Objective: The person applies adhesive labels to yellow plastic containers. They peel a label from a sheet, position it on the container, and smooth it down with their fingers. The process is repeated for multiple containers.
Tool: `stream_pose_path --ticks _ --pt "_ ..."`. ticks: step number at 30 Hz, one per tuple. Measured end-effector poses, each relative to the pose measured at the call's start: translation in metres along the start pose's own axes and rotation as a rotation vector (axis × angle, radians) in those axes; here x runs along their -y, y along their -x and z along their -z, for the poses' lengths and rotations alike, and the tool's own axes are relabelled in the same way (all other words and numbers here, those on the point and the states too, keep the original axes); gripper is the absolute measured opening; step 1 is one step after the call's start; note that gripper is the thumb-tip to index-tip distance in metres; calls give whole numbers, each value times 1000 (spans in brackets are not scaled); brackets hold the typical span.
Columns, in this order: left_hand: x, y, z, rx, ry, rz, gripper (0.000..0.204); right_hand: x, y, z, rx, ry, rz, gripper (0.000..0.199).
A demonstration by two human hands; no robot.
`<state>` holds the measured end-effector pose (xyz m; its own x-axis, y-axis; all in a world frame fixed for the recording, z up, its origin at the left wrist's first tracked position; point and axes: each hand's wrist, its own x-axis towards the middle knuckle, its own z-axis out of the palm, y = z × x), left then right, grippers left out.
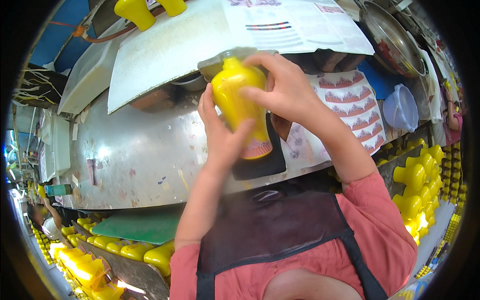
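A glossy yellow vase (240,82) with a narrow neck lies between my hands over a black pad (262,167), neck pointing away from me. A pinkish patterned band runs round its base, and a faint print shows on its body. My left hand (220,135) grips the vase's left side, thumb across its lower body. Curved over the shoulder, my right hand (285,87) has its index finger by the neck and its thumb against the body. Behind the neck sits a grey, wet-looking block or cloth (212,65). The sheet of patterned transfers (352,107) lies right of my right forearm.
A metal worktop (135,150) spans the front, with a raised white board (165,62) behind it. More yellow vases (135,14) stand at the back left; others (412,175) crowd the right. At right are a pale blue bucket (400,109) and metal basin (392,40).
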<state>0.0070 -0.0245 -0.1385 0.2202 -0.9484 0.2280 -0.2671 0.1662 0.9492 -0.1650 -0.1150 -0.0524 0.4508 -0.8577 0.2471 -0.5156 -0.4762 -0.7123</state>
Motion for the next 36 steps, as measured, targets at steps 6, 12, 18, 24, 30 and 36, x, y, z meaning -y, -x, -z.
stream_pose_path --ticks 6,12,18,24,30,36 --pt "7 1 -1 10 -98 -49 106 1 -18 -12 -59 -44 -53 49" --pt "8 1 -5 -20 -17 -27 107 -1 -25 -7 30 -156 -210 46" --pt "9 3 -5 -32 30 -3 109 -1 -27 -8 40 -178 -206 46" --pt "-1 0 0 -62 -110 -91 107 -8 -20 -2 5 -355 -178 38" --pt "-16 -21 16 -69 -536 -481 71 -20 3 -7 -124 -48 350 33" --pt "-17 -25 8 -113 -644 -519 63 -31 7 -18 -129 99 390 40"
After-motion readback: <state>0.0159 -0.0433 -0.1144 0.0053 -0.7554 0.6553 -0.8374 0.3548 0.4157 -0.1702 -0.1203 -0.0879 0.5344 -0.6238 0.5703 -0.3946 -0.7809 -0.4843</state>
